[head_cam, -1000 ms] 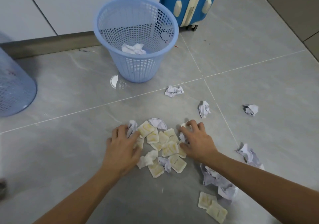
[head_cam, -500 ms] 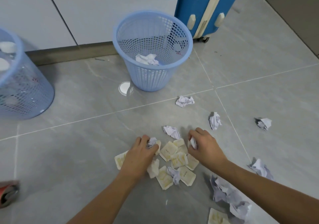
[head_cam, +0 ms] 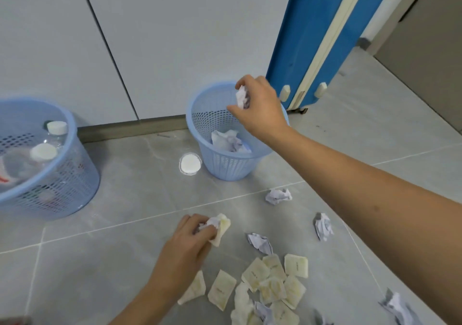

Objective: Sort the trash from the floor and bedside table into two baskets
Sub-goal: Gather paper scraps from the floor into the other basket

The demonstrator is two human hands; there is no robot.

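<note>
My right hand (head_cam: 260,110) pinches a crumpled paper ball (head_cam: 242,97) over the rim of the middle blue basket (head_cam: 217,167), which holds crumpled paper. My left hand (head_cam: 186,247) is above the floor and grips a paper wad together with a yellowish packet (head_cam: 220,227). Several yellowish packets (head_cam: 272,282) lie in a loose pile on the tiles at lower right. Crumpled paper balls (head_cam: 278,196) are scattered around them. A second blue basket (head_cam: 62,184) at the left holds clear plastic bottles with white caps (head_cam: 43,151).
A blue and cream suitcase (head_cam: 322,37) stands behind the middle basket. White cabinet doors (head_cam: 150,37) form the back wall. More crumpled paper (head_cam: 397,307) lies at the lower right edge. A bright reflection (head_cam: 190,164) sits on the grey tile beside the basket.
My right hand has lifted from the pile with a paper ball and reached over the middle basket. My left hand has raised a paper wad and a packet off the floor.
</note>
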